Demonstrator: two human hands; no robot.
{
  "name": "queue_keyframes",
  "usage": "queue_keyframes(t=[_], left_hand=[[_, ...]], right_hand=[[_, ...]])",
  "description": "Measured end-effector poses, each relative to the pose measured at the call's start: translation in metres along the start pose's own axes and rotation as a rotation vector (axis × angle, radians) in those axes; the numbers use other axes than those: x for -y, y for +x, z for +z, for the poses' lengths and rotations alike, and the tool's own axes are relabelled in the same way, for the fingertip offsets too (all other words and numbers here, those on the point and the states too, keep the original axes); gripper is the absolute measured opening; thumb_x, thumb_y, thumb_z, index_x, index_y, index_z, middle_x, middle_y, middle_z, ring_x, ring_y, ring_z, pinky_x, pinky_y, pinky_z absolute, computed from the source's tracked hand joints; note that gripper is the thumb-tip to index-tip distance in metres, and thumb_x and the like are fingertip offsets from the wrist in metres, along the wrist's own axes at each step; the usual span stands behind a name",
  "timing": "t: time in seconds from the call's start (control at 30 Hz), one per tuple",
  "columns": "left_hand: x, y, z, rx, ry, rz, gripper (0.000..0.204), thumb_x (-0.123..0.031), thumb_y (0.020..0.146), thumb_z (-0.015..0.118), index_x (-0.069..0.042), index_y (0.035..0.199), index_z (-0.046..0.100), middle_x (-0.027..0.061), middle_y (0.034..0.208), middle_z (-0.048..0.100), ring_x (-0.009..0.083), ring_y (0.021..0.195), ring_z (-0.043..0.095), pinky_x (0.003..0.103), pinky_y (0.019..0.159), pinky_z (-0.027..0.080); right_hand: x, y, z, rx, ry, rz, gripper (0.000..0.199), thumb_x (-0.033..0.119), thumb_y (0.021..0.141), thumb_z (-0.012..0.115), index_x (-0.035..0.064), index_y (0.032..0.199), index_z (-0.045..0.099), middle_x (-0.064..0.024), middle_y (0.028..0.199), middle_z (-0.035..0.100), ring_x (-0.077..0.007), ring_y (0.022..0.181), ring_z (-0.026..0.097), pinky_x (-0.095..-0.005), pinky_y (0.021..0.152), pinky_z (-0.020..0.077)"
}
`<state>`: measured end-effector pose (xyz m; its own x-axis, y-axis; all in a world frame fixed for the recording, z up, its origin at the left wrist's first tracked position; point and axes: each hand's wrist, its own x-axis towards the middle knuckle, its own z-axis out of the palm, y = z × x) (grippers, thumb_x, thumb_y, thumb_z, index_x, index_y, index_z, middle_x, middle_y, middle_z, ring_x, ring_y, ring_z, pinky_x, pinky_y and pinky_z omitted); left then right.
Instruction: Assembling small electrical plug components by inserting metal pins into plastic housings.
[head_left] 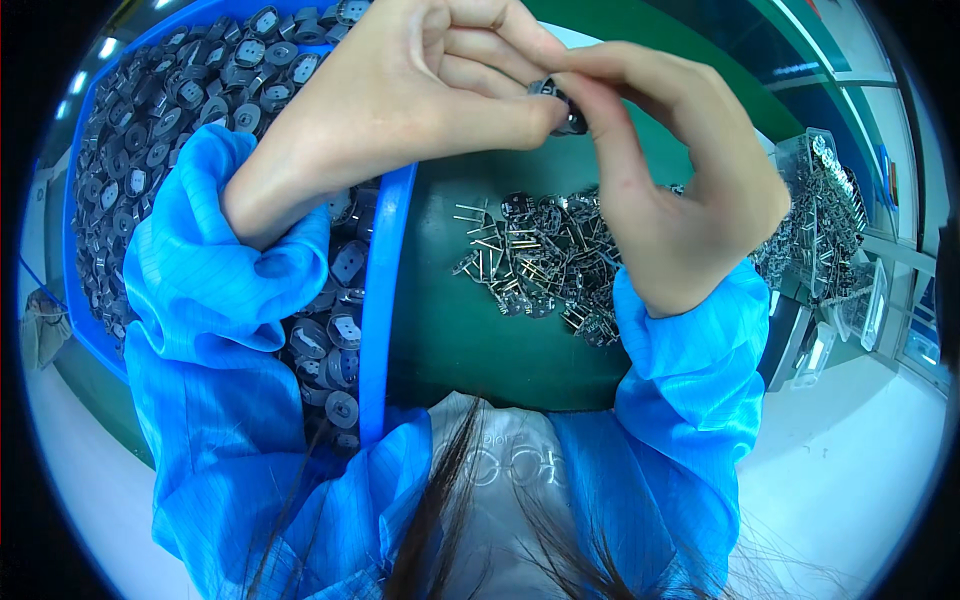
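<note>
- I see both hands raised together above the green counter [450, 330], meeting near the top of the view.
- My left hand [400, 100] has its fingers curled inward, thumb tip pressed against a small dark round part [560, 105]; that wrist hangs over the rim of the blue bin [385, 280].
- My right hand [680, 170] comes in from the other side, index finger and thumb pinching the same small part from above and behind, so the part sits squeezed between the fingertips of both hands (mostly hidden by them, only a dark and metallic sliver shows).
- The blue bin on the left is packed with dark round caps [160, 120], much like the held piece in colour.
- Below the hands, on the counter, lies a loose heap of small pinned metal components [535, 260], well apart from the held part.
- At the right edge stands a clear plastic box [830, 210] filled with similar pinned pieces.
- Blue sleeves [220, 330] cover both forearms.
</note>
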<state>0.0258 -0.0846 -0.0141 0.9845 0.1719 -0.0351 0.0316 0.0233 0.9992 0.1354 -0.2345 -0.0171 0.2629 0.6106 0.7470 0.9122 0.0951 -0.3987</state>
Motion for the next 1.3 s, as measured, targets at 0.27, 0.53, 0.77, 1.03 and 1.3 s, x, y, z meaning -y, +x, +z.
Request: queue_keyframes(t=[0.27, 0.53, 0.77, 1.03, 1.3], left_hand=[[-0.008, 0.001, 0.002, 0.002, -0.036, 0.085, 0.025, 0.004, 0.074, 0.074, 0.004, 0.093, 0.058, 0.0114, 0.082, 0.065, 0.0098, 0.073, 0.064, 0.02, 0.065, 0.054], [-0.026, -0.004, 0.009, -0.006, 0.096, 0.009, 0.028, 0.003, 0.073, 0.075, 0.006, 0.095, 0.058, 0.0133, 0.08, 0.066, 0.0102, 0.076, 0.065, 0.02, 0.066, 0.055], [-0.005, 0.0, -0.001, 0.052, -0.055, 0.064, 0.028, 0.005, 0.073, 0.075, 0.006, 0.096, 0.058, 0.0141, 0.084, 0.067, 0.0108, 0.077, 0.065, 0.02, 0.067, 0.056], [0.003, 0.0, 0.002, 0.003, -0.139, 0.081, 0.029, 0.005, 0.072, 0.075, 0.006, 0.095, 0.057, 0.0151, 0.087, 0.067, 0.0131, 0.079, 0.066, 0.021, 0.069, 0.056], [0.0, -0.001, 0.008, -0.026, -0.056, 0.056, 0.027, 0.006, 0.073, 0.071, 0.003, 0.095, 0.057, 0.0114, 0.091, 0.066, 0.0132, 0.083, 0.065, 0.023, 0.074, 0.054]], right_hand=[[-0.003, 0.004, -0.013, 0.093, 0.301, 0.301, 0.018, -0.008, 0.079, 0.066, -0.0043, 0.097, 0.062, -0.0088, 0.091, 0.066, -0.0147, 0.084, 0.065, -0.0254, 0.078, 0.0521], [-0.008, 0.011, -0.031, 0.141, 0.328, 0.249, 0.017, -0.006, 0.079, 0.066, -0.0053, 0.096, 0.062, -0.0122, 0.091, 0.066, -0.0202, 0.089, 0.065, -0.0291, 0.082, 0.0511], [0.004, 0.006, -0.017, 0.1, 0.272, 0.279, 0.017, -0.009, 0.075, 0.068, -0.0052, 0.091, 0.064, -0.0094, 0.087, 0.067, -0.0171, 0.083, 0.066, -0.027, 0.078, 0.0528], [0.005, 0.002, -0.006, 0.001, 0.27, 0.24, 0.015, -0.009, 0.076, 0.068, -0.0052, 0.09, 0.064, -0.0091, 0.085, 0.067, -0.0158, 0.08, 0.066, -0.0254, 0.076, 0.053], [-0.003, 0.009, -0.011, 0.083, 0.151, 0.043, 0.021, -0.013, 0.07, 0.07, -0.0032, 0.088, 0.065, -0.009, 0.083, 0.067, -0.0168, 0.078, 0.066, -0.0258, 0.071, 0.0523]])
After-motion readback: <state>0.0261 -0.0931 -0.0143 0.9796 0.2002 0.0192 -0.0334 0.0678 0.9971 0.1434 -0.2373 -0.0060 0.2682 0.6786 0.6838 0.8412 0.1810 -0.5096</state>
